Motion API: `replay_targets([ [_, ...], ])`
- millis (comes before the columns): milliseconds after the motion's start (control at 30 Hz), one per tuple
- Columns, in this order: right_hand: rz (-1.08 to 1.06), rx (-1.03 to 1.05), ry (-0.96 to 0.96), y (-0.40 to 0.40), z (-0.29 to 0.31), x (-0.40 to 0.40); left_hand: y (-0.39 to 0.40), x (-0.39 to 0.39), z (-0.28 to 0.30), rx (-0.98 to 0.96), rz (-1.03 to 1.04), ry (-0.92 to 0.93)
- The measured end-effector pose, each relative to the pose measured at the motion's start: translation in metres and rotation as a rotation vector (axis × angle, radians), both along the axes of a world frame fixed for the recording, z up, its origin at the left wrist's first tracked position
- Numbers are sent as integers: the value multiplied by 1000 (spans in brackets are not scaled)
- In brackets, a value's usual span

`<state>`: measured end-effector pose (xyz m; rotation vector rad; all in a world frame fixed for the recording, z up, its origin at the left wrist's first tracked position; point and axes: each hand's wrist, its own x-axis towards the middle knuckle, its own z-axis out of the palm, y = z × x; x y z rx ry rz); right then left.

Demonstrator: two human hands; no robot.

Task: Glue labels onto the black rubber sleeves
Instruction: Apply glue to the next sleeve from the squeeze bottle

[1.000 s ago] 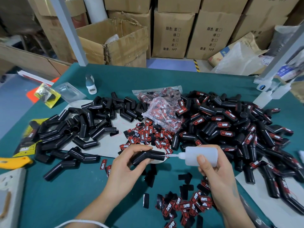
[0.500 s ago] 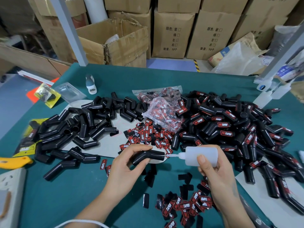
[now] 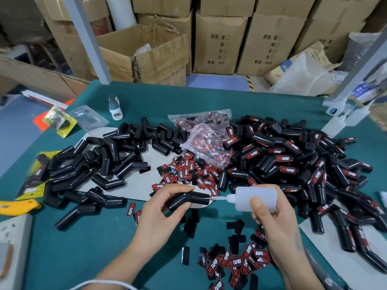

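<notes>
No visible change in hands since earlier frame, left hand (image 3: 159, 214) gripping bent black sleeve (image 3: 188, 200), right hand (image 3: 274, 222) gripping glue bottle (image 3: 254, 198), nozzle touching sleeve end.

Cardboard boxes (image 3: 219, 42) behind the table; a yellow cutter (image 3: 18, 207) at its left edge.

A bent black rubber sleeve (image 3: 189, 200) meets the glue bottle's (image 3: 254, 199) nozzle above the worktop, between plain sleeves (image 3: 98, 164), labelled sleeves (image 3: 293, 164) and loose red-and-black labels (image 3: 188, 174).
</notes>
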<state>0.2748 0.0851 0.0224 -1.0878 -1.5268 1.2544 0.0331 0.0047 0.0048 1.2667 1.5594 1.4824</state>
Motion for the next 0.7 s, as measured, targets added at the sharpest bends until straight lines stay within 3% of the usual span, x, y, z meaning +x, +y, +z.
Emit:
replay_targets([
  [700, -25, -18, 9, 1, 1, -1, -2, 0, 2, 9, -13, -12],
])
